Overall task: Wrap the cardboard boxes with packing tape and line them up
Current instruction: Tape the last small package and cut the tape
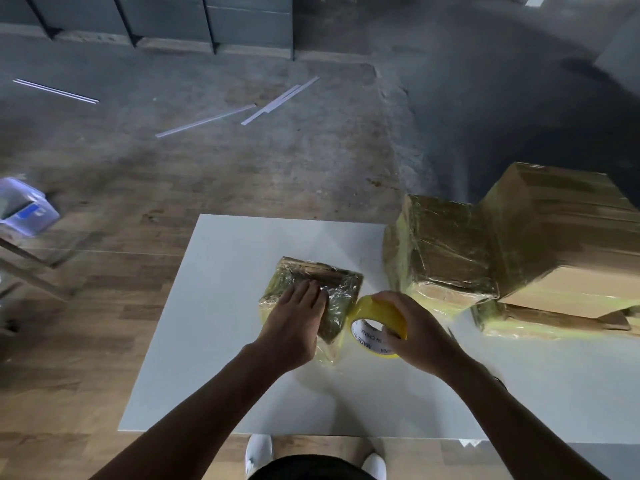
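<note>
Left grip (294,327) flat atop small box (343,296); right grip (420,329) clasps tape roll (375,311) alongside.

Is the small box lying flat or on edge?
Lying flat: the small box rests broad face up on the table, left hand pressed on top.

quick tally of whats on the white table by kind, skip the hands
Boxes: 3 - small box, middle box, big box
Flat taped cardboard under the big box: 1
Tape roll: 1
Total: 5
</note>
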`<state>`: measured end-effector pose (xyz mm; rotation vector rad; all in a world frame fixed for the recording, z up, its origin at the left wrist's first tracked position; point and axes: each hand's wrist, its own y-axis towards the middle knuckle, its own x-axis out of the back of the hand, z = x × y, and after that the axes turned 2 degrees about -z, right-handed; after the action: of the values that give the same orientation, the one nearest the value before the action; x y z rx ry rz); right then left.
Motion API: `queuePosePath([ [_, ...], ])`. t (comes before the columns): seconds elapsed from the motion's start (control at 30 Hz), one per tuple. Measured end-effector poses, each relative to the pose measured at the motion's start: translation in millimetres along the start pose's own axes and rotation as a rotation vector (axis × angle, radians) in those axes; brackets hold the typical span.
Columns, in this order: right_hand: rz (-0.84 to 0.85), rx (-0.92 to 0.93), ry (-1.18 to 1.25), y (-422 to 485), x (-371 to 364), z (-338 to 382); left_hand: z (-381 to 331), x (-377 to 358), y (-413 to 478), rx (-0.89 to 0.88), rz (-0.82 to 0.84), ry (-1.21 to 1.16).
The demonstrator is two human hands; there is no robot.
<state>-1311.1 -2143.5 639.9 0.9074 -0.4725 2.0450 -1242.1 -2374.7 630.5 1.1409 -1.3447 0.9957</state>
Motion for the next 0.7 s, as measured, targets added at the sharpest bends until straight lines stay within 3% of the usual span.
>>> queuePosePath([
  [0.23, -0.074, 0.046, -0.041, 1, 6, 11, -6, 0, -7, 0.045, -0.009, -0.077],
  [0.37, 0.024, 0.078, -0.256, 5, 17, 18, -7, -1, -4, 0.076, 0.026, -0.056],
  [0.47, 0.163, -0.025, -0.417, -3, 26, 9, -8, -3, -6, 0.066, 0.035, -0.032],
  [0.7, 0.232, -0.094, -0.389, 3, -9, 3, -20, 2, -9, 0.030, 0.143, 0.115],
])
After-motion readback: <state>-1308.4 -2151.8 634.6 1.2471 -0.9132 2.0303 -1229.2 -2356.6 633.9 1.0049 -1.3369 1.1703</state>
